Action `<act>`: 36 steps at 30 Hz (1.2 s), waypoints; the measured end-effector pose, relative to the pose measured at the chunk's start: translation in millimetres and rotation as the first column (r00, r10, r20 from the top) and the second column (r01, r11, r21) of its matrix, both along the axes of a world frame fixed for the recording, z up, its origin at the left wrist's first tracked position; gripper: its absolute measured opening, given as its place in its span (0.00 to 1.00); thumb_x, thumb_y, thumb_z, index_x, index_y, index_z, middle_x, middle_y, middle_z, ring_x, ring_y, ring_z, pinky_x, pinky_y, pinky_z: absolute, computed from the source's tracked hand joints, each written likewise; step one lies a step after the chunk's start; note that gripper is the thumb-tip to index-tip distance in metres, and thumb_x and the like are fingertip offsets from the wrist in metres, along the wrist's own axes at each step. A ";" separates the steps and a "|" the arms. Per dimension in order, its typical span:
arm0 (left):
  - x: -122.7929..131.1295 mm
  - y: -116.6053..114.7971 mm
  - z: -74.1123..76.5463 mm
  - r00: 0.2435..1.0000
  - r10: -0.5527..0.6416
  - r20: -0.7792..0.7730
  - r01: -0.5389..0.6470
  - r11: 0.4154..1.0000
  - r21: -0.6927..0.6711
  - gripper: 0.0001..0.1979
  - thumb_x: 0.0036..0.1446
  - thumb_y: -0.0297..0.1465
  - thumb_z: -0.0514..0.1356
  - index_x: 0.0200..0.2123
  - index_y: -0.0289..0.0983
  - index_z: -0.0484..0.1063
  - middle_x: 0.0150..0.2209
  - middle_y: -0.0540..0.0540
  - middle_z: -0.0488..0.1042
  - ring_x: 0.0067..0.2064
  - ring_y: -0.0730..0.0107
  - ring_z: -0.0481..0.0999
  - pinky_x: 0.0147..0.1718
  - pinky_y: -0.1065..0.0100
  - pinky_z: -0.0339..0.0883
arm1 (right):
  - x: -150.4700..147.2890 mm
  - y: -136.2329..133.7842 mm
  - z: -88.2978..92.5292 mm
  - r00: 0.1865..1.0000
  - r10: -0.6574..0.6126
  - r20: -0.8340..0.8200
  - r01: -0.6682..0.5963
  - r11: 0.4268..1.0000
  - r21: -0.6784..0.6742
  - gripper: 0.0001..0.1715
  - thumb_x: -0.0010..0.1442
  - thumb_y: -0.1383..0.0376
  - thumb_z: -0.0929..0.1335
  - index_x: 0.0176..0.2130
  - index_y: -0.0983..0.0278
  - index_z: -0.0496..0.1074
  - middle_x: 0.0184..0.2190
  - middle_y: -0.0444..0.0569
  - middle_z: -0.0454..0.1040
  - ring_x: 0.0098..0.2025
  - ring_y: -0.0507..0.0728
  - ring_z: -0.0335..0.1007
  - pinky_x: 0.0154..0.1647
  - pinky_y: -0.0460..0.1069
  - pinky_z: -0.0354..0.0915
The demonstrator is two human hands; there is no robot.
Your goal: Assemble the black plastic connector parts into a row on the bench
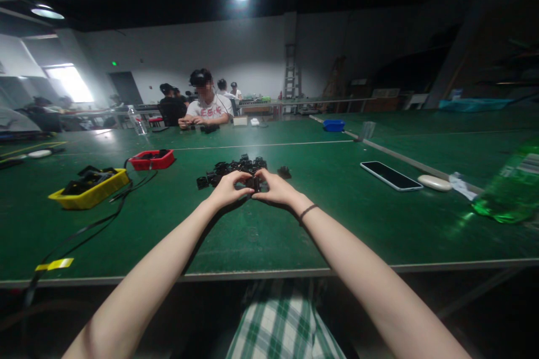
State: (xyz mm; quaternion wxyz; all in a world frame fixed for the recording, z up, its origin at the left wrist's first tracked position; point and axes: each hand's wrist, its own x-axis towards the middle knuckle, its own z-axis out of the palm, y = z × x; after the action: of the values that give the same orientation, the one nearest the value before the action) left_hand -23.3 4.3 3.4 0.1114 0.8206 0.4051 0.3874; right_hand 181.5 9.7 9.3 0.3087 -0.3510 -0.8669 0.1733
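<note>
Between the fingertips of my left hand (229, 189) and my right hand (275, 186) is a small black plastic part (253, 183). Both hands are closed on it, thumbs at the near side and fingers curled round the far side. Just beyond them lies a heap of similar black parts (229, 168) on the green tabletop (252, 241). One loose black part (284, 171) sits to the right of the heap, beside my right hand. My fingers hide some of the held part, and its exact kind is too small to make out.
At left stand a yellow bin (95, 193) and a red bin (147, 162) with black parts, a black cable (120, 207) running nearby. To the right lie a phone (391, 175), a pale oval object (434, 182) and a green bottle (511, 185). Across the table sits a person (210, 106).
</note>
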 end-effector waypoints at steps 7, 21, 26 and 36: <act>-0.2 1.6 -2.4 1.000 0.000 -0.011 0.000 1.000 0.009 0.20 0.48 0.39 0.66 0.44 0.37 0.74 0.41 0.44 0.77 0.41 0.61 0.77 0.44 0.57 0.72 | -0.1 0.6 -1.0 1.000 0.018 -0.012 -0.018 1.000 0.008 0.31 0.49 0.61 0.74 0.50 0.64 0.63 0.45 0.54 0.73 0.46 0.61 0.71 0.46 0.55 0.65; 0.7 0.2 -1.1 1.000 -0.008 -0.021 0.008 1.000 0.002 0.20 0.48 0.38 0.66 0.44 0.36 0.73 0.41 0.43 0.77 0.41 0.61 0.77 0.44 0.59 0.73 | -0.5 0.6 -1.1 1.000 0.023 -0.008 -0.023 1.000 0.000 0.31 0.50 0.61 0.74 0.50 0.64 0.62 0.45 0.54 0.74 0.46 0.61 0.71 0.47 0.56 0.65; 0.0 0.5 -1.3 0.999 -0.008 -0.032 0.008 1.000 -0.002 0.20 0.49 0.39 0.66 0.44 0.36 0.73 0.42 0.43 0.77 0.41 0.61 0.77 0.44 0.58 0.72 | -0.8 1.5 -1.8 1.000 0.028 -0.013 -0.028 1.000 -0.003 0.30 0.50 0.61 0.74 0.49 0.64 0.63 0.44 0.54 0.74 0.46 0.61 0.71 0.47 0.56 0.65; -0.5 1.3 -2.2 0.999 -0.005 -0.040 0.005 1.000 -0.017 0.20 0.49 0.38 0.66 0.45 0.35 0.73 0.43 0.43 0.76 0.42 0.61 0.77 0.45 0.59 0.72 | -1.1 4.7 -5.0 1.000 0.021 0.000 -0.021 1.000 0.014 0.31 0.50 0.61 0.74 0.49 0.65 0.62 0.45 0.54 0.74 0.46 0.61 0.71 0.46 0.55 0.65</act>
State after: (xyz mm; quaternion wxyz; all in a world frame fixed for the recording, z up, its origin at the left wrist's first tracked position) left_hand -23.8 5.6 1.2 0.1111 0.8282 0.4085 0.3672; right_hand 180.3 14.4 4.2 0.3094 -0.3398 -0.8717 0.1704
